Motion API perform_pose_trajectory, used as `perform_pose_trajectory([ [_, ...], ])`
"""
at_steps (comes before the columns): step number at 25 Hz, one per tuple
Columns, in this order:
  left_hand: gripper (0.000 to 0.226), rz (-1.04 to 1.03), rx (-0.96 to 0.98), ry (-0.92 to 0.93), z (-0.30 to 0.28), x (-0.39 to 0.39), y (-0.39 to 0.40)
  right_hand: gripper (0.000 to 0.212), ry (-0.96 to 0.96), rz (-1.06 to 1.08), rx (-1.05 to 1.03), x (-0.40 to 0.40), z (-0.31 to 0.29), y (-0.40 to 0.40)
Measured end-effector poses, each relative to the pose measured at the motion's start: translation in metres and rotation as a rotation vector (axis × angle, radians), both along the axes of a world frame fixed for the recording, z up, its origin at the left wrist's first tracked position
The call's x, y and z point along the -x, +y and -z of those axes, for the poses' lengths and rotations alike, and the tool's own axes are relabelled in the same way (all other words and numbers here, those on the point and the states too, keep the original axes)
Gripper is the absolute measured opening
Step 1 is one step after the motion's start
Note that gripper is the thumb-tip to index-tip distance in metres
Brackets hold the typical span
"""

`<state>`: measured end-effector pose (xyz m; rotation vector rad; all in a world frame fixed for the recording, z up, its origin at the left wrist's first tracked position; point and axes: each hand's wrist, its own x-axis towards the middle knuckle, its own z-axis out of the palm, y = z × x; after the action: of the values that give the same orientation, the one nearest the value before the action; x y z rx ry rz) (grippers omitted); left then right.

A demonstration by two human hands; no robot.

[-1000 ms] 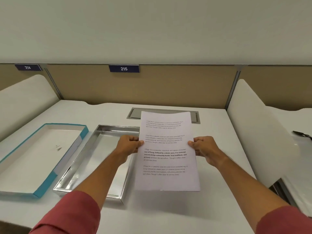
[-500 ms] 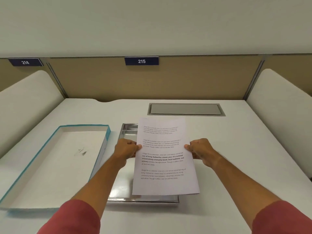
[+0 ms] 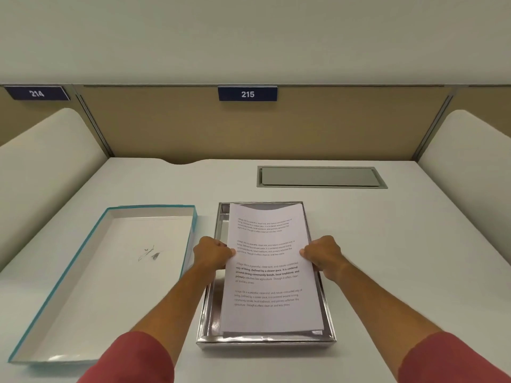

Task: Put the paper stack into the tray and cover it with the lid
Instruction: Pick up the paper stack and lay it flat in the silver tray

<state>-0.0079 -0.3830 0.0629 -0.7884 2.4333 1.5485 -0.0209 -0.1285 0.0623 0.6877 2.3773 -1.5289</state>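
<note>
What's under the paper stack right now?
The silver tray lies directly below the paper stack, which the left hand and right hand hold by its edges. The sheets cover most of the tray floor.

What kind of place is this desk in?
Probably an office or study hall with numbered cubicle desks: number plates 214 and 215 on a tan partition, white side dividers, and a cable hatch.

A white desk (image 3: 359,230) fills a cubicle closed at the back by a tan partition (image 3: 262,128) under a pale wall (image 3: 249,37). Rounded white side dividers (image 3: 41,172) stand on either side. A blue plate reading 215 (image 3: 247,94) tops the partition, and a grey cable hatch (image 3: 320,176) sits flush in the desk.
</note>
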Motion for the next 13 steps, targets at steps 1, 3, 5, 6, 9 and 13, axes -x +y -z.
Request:
perform_pose_trajectory([
  [1, 0.022, 0.0, 0.017, -0.005, 0.002, 0.002, -0.002, 0.005, -0.003, 0.002, -0.03, 0.002, 0.002, -0.004],
  [3, 0.022, 0.008, 0.066, -0.016, 0.004, 0.007, -0.002, 0.006, -0.017, 0.003, -0.087, 0.005, 0.002, -0.012],
  [5, 0.022, 0.03, 0.134, -0.024, 0.005, 0.012, 0.0, 0.016, -0.027, -0.011, -0.122, 0.009, 0.002, -0.018],
  [6, 0.021, 0.033, 0.16, -0.025, 0.006, 0.014, 0.001, 0.02, -0.03, -0.019, -0.138, 0.012, 0.003, -0.02],
  [9, 0.021, 0.032, 0.206, -0.028, 0.01, 0.021, 0.002, 0.021, -0.044, -0.043, -0.195, 0.018, 0.005, -0.023],
  [13, 0.022, 0.05, 0.255, -0.04, 0.019, 0.027, 0.002, 0.02, -0.068, -0.064, -0.253, 0.024, 0.01, -0.028],
])
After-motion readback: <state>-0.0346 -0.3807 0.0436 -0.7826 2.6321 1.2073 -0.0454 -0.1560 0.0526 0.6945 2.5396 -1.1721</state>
